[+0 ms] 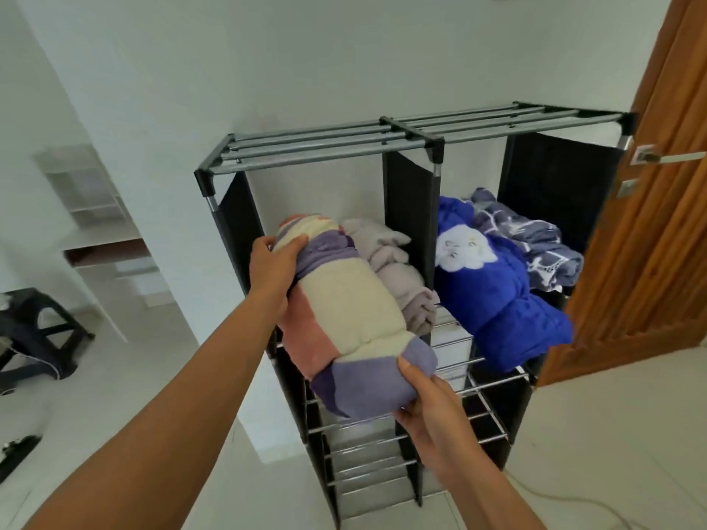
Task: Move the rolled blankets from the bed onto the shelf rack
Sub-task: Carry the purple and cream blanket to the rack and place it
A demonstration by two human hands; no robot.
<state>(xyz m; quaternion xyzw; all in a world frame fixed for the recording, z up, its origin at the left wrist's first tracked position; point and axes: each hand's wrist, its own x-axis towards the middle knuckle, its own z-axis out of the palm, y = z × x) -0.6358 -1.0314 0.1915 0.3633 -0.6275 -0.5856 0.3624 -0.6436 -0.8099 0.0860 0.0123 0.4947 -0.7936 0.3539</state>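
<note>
A rolled blanket in cream, pink and purple point(348, 311) lies in the left compartment of the black and silver shelf rack point(413, 135), its near end sticking out past the front rail. My left hand point(273, 269) grips its far left side. My right hand point(428, 399) holds its near purple end from below. Beside it in the same compartment lies a pale lilac rolled blanket point(398, 273). The right compartment holds a bright blue blanket with a white cat patch point(493, 296) and a blue-grey patterned blanket point(535, 242) behind it.
A wooden door point(658, 185) with a metal handle stands open right of the rack. The lower shelves point(367, 464) hold nothing visible. A dark plastic stool point(34, 330) stands at far left on the white tiled floor. A cable point(574, 499) runs across the floor at lower right.
</note>
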